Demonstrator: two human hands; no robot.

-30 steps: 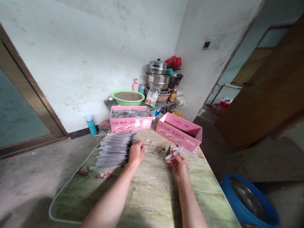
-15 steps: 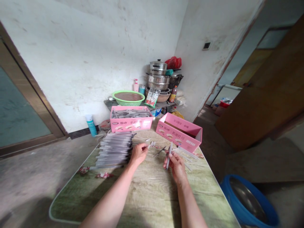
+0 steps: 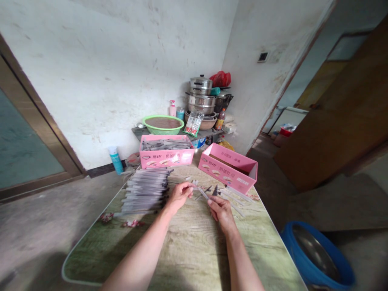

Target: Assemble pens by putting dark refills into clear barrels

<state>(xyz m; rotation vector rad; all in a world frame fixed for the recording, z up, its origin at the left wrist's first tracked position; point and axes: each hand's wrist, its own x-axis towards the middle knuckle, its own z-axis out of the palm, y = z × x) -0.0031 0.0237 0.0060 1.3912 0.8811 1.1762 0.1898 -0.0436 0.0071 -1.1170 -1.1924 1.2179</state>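
My left hand (image 3: pixel 181 195) is closed in a pinch at the far end of a slim translucent pen (image 3: pixel 203 193). A small pale piece seems to be between its fingertips, partly hidden. My right hand (image 3: pixel 222 211) is closed around the pen's near end, with dark tips (image 3: pixel 215 190) of other pens showing above its fingers. Left of my left hand lies a wide stack of translucent grey pens (image 3: pixel 145 190), their dark ends toward the right. Small pale pieces (image 3: pixel 194 182) are scattered just beyond my hands. Several loose clear tubes (image 3: pixel 235 196) lie beside my right hand.
A pink box (image 3: pixel 166 158) filled with pens stands at the table's back left. Another pink box (image 3: pixel 228 173) sits at the back right. Behind are a green basin (image 3: pixel 163 128) and stacked steel pots (image 3: pixel 201 99). A blue tub (image 3: pixel 318 254) is on the floor at right.
The pen in my right hand has swung from nearly upright to leaning left. My left hand has shifted slightly right, and its fingertips now meet the pen's end.
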